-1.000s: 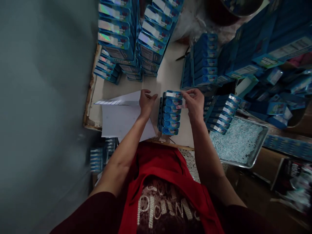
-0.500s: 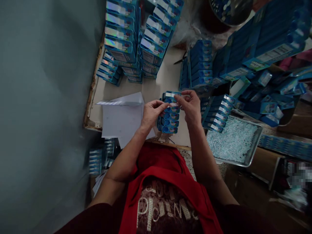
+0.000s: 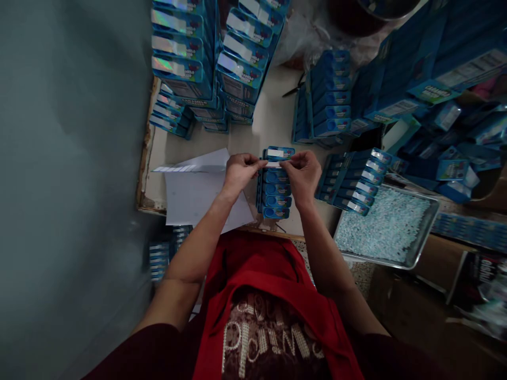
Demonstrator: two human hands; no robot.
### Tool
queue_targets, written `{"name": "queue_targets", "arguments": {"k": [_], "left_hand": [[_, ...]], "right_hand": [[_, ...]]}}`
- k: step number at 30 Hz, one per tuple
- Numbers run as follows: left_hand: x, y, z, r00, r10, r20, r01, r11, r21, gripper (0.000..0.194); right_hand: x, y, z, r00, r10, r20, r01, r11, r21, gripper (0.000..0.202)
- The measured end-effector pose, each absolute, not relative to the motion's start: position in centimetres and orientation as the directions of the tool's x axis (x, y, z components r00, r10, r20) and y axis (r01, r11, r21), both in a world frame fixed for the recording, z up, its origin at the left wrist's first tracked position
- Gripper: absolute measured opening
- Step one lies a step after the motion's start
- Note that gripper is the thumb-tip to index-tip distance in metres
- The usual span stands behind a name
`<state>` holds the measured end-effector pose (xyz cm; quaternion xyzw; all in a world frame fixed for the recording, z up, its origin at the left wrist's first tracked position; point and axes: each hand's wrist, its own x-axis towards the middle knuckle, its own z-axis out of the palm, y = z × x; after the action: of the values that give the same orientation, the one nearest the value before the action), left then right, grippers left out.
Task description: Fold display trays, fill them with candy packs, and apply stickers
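Observation:
A small white label strip (image 3: 273,164) is stretched between my two hands, over the second box from the far end of a row of blue boxes (image 3: 277,189). My left hand (image 3: 244,171) pinches its left end between thumb and finger. At the right end, my right hand (image 3: 303,174) is closed on the strip. The farthest box of the row bears a white label (image 3: 275,153); several nearer boxes show round blue ends without one. White label sheets (image 3: 194,192) lie left of the row, the upper one with a raised edge.
Tall stacks of labelled blue boxes (image 3: 178,71) stand at the back left. More blue boxes (image 3: 330,111) and a labelled bundle (image 3: 352,182) are at the right. Beyond the bundle is a metal tray (image 3: 422,240) of small pale-blue pieces. Dark scissors (image 3: 292,91) lie behind.
My left hand has shifted slightly left and my right hand has come down a little, the strip now straight between them. The view has shifted slightly.

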<state>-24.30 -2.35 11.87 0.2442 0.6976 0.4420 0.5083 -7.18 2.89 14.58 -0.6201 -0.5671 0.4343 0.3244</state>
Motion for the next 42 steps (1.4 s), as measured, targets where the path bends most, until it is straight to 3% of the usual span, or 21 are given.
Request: {"name": "queue_targets", "arguments": {"k": [5,9,13,16,18,20,22,25,28,31,34,37,42], "left_hand": [[-24.3,-2.4,10.0,-0.325,0.777,-0.539,-0.207,0.497,0.842,0.042],[-22.2,-3.0,7.4,-0.323,0.740,-0.590,-0.389,0.464,0.796,0.045],[-18.9,-3.1,5.4,-0.424,0.651,-0.630,-0.486,0.423,0.764,0.048],[-19.8,-2.8,5.1,-0.429,0.709,-0.560,-0.403,0.405,0.821,0.043],[-24.1,-3.0,5.3,-0.448,0.769,-0.457,-0.171,0.428,0.888,0.036],[-30.9,-3.8,5.5,-0.487,0.809,-0.329,0.153,0.450,0.880,0.032],[-38.3,-5.2,5.2,-0.458,0.843,-0.281,0.406,0.479,0.778,0.033],[-45.7,-8.0,3.9,-0.324,0.845,-0.426,0.641,0.527,0.558,0.041],[-46.0,-10.7,2.4,-0.185,0.831,-0.524,0.803,0.435,0.408,0.052],[-43.1,-12.3,1.4,-0.187,0.847,-0.498,0.875,0.374,0.308,0.054],[-41.6,-12.8,1.1,-0.248,0.833,-0.494,0.868,0.418,0.269,0.048],[-42.1,-13.0,1.6,-0.237,0.817,-0.525,0.795,0.474,0.379,0.037],[-43.4,-13.9,3.8,-0.190,0.836,-0.514,0.700,0.483,0.526,0.019]], "right_hand": [[-6.8,2.9,14.1,-0.062,0.985,-0.163,0.505,-0.110,-0.856,0.027],[-5.8,3.4,13.1,0.027,0.994,-0.103,0.590,-0.099,-0.801,0.045],[-5.2,4.5,11.5,0.023,0.899,-0.438,0.334,-0.420,-0.844,0.061],[-4.9,5.1,11.2,0.008,0.853,-0.521,0.241,-0.508,-0.827,0.064],[-4.3,5.2,11.8,-0.018,0.852,-0.523,0.281,-0.497,-0.821,0.060],[-3.5,5.0,13.1,-0.057,0.872,-0.486,0.368,-0.435,-0.822,0.054],[-3.1,4.3,15.1,-0.056,0.937,-0.346,0.467,-0.281,-0.838,0.047],[-4.4,1.7,18.2,-0.064,0.994,-0.086,0.543,-0.038,-0.839,0.034],[-7.8,-2.4,19.4,-0.223,0.975,0.005,0.544,0.129,-0.829,0.019],[-11.3,-6.7,16.7,-0.477,0.877,-0.053,0.543,0.247,-0.803,0.013],[-13.8,-9.6,11.8,-0.616,0.760,-0.210,0.594,0.273,-0.757,0.022],[-15.5,-10.4,7.9,-0.643,0.728,-0.238,0.628,0.322,-0.708,0.031],[-19.5,-8.7,6.6,-0.701,0.706,-0.104,0.598,0.501,-0.626,0.038]]}}
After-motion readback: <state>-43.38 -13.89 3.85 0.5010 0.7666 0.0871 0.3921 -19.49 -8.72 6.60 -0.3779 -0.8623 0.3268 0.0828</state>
